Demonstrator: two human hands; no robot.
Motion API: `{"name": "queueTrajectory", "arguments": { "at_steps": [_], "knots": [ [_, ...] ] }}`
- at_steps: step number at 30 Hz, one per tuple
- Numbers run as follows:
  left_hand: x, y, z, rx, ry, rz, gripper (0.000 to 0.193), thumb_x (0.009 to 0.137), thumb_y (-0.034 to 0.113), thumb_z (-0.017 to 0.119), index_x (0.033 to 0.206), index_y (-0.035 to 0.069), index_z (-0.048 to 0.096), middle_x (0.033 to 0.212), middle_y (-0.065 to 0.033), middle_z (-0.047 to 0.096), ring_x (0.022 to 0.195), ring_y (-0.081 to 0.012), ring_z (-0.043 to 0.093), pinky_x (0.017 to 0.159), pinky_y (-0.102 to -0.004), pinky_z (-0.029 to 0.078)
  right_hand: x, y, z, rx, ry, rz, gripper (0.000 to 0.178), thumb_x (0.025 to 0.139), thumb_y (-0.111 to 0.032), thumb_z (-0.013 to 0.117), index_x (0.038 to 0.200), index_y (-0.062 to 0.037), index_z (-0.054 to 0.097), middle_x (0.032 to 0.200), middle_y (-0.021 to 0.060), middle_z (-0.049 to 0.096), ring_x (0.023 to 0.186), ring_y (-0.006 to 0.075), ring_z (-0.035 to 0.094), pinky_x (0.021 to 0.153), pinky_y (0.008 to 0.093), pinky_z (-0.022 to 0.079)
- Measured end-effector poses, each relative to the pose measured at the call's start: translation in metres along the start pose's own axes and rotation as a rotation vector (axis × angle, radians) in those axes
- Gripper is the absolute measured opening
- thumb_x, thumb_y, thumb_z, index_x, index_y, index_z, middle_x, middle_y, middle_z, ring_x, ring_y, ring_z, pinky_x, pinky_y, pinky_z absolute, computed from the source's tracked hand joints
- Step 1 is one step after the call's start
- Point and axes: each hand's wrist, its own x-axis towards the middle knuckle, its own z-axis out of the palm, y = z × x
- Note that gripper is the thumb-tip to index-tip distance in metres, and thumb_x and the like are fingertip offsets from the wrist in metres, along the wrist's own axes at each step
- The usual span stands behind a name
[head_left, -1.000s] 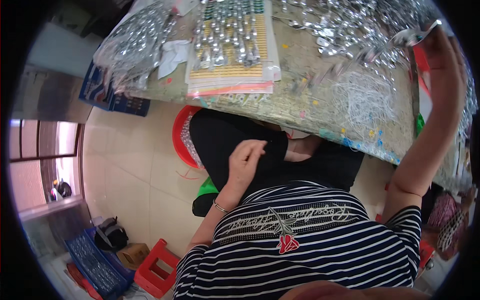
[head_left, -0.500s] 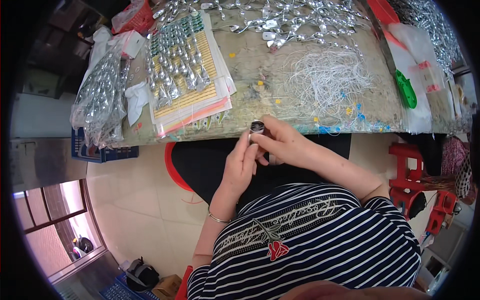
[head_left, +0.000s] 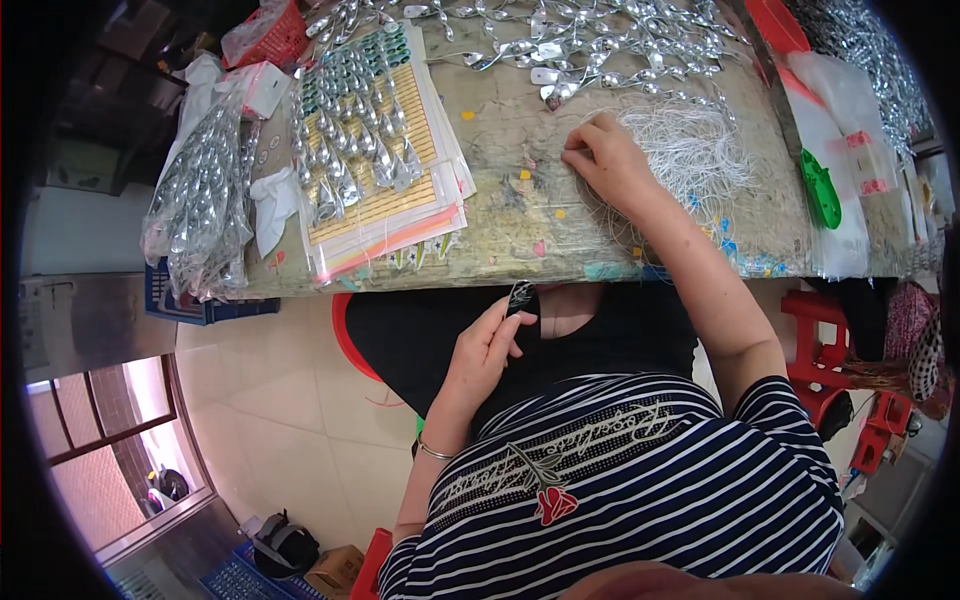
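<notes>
Left hand (head_left: 487, 345) pinched at lap, right hand (head_left: 605, 160) outstretched, fingers curled

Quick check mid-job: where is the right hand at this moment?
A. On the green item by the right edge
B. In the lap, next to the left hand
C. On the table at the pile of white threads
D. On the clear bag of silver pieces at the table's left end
C: the right hand rests on the table, fingertips at the edge of the white thread pile, while the left hand holds a small silvery piece over the lap.
</notes>
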Motion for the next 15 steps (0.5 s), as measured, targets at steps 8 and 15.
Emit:
{"name": "queueTrajectory", "arguments": {
  "at_steps": [8,15],
  "knots": [
    [-0.004,-0.01,-0.001,0.003,0.022,-0.057,0.026,0.098,0.017,0.044,0.115,0.004,0.059,0.1,-0.0014,0.066,0.063,-0.0052,0.053,0.055,-0.0193,0.043,0.011,-0.012,-0.043,0.438,-0.048,0.305,0.02,0.089,-0.027,0.062,0.093,-0.0074,0.063,0.089,-0.0005,0.061,0.08,0.0113,0.054,0.071,0.0278,0.044],
    [-0.004,-0.018,-0.002,-0.012,0.013,-0.059,0.026,0.098,0.018,0.044,0.114,0.004,0.059,0.099,-0.0011,0.066,0.064,-0.0049,0.052,0.056,-0.0183,0.043,0.013,-0.067,-0.141,0.749,0.392,0.029,0.017,0.096,-0.023,0.052,0.094,-0.0075,0.058,0.074,-0.0027,0.054,0.069,0.0066,0.049,0.063,0.0212,0.039]
  ]
}}
